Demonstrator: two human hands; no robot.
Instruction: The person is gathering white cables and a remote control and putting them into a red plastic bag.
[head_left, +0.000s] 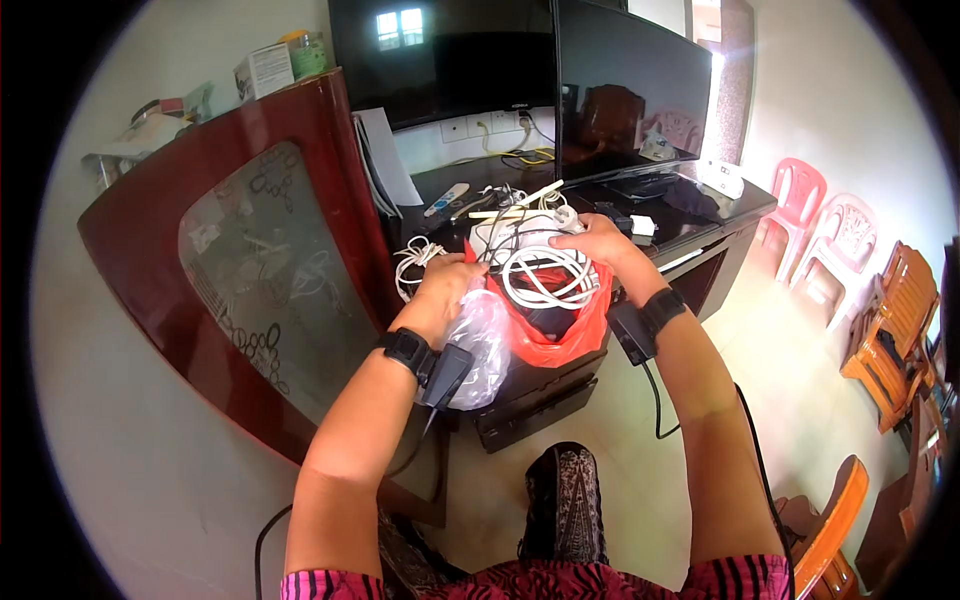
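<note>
A red plastic bag (559, 349) sits at the front edge of a dark cabinet top, its mouth open. A thick coiled white cord (555, 300) lies in its mouth, over dark items that are partly hidden. Behind the coil rests a white electronic box (491, 238), with thin black cables across it. My left hand (442, 285) grips plastic at the bag's left side, where a clear plastic bag (480, 352) hangs below the fingers. My right hand (604, 244) closes thumb and fingers around the white plug end (566, 219) of the cord, above the bag's right side.
Left of the bag lie a bundled white cable (416, 259) and a remote control (447, 199). A white adapter (643, 225) is at right. Two flat screens (637, 97) stand behind. A red-framed glass cabinet door (330, 180) rises at left. Plastic chairs (799, 191) line the right wall.
</note>
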